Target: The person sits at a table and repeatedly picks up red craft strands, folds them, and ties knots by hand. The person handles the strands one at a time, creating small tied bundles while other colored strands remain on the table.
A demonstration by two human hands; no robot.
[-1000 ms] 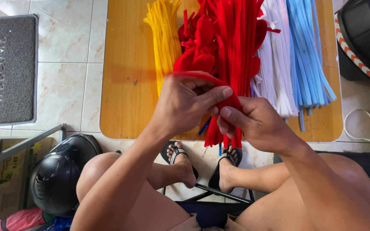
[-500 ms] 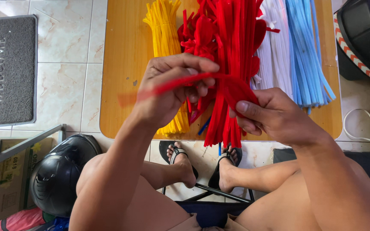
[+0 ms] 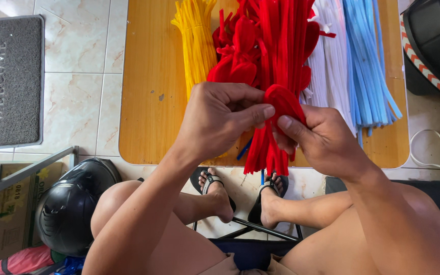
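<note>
Red pipe cleaner (image 3: 281,99), pinched into a loop by left hand (image 3: 220,119) and right hand (image 3: 322,140), wants firm, even fingertip pressure above the tabletop (image 3: 148,102).

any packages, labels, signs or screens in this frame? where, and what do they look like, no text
Doormat: on the tiled floor, top left; dark grey rectangle with pale lettering.
Cardboard box: bottom left corner, beside a black helmet; brown, with dark print and a small green mark on its side.
No screens in view.
</note>
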